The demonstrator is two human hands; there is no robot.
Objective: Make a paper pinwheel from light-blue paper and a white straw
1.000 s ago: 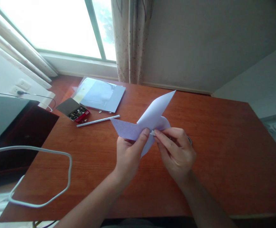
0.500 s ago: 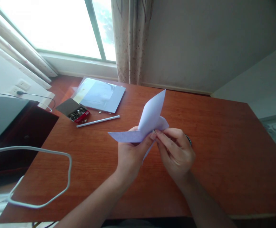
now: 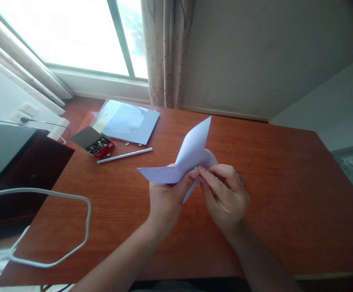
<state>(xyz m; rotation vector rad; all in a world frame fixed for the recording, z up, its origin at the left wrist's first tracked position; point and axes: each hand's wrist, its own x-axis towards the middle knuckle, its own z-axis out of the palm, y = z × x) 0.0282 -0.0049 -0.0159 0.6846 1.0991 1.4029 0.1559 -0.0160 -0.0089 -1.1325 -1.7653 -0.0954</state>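
A pale paper pinwheel (image 3: 191, 148) with curved, pointed blades is held above the table between both hands. My left hand (image 3: 167, 198) is closed on it from below and the left, its thumb pressing near the centre. At that same centre, the fingers of my right hand (image 3: 228, 194) are pinched together, almost touching the left thumb. A small pale bit shows at those fingertips; whether it is a tack or a paper tip is unclear. Left of the hands lies a thin white rolled-paper stick (image 3: 124, 155). An open red box of thumbtacks (image 3: 104, 149) stands behind the stick.
Several loose tacks (image 3: 127, 143) lie near the box. Farther back is a clear plastic sleeve with pale sheets (image 3: 130, 121). A white cable (image 3: 89, 219) loops over the left side of the wooden table (image 3: 280, 194). Part of a dark round object (image 3: 241, 179) shows behind my right hand.
The pinwheel has tilted very slightly, and its lower blade has shifted a little. Both hands keep nearly the same grip at its centre.
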